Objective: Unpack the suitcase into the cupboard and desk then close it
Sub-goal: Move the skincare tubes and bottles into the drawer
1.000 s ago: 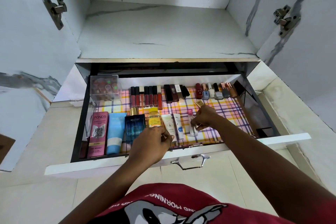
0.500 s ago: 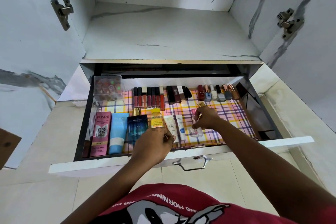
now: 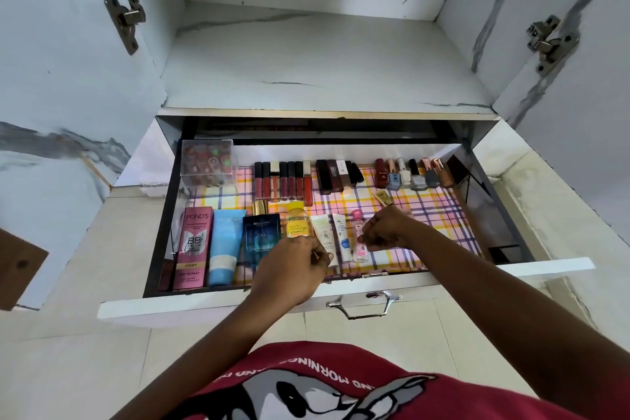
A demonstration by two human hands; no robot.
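Left hand (image 3: pixel 293 269) curled, contents unclear | right hand (image 3: pixel 385 232) pinches small pink-capped clear bottle (image 3: pixel 358 235) | open white drawer (image 3: pixel 341 297)

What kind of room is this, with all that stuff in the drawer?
Probably a bedroom or dressing corner at home. An open drawer inside a white cupboard holds make-up: lip glosses, nail polish bottles and a perfume bottle, laid in neat rows on a checked liner.
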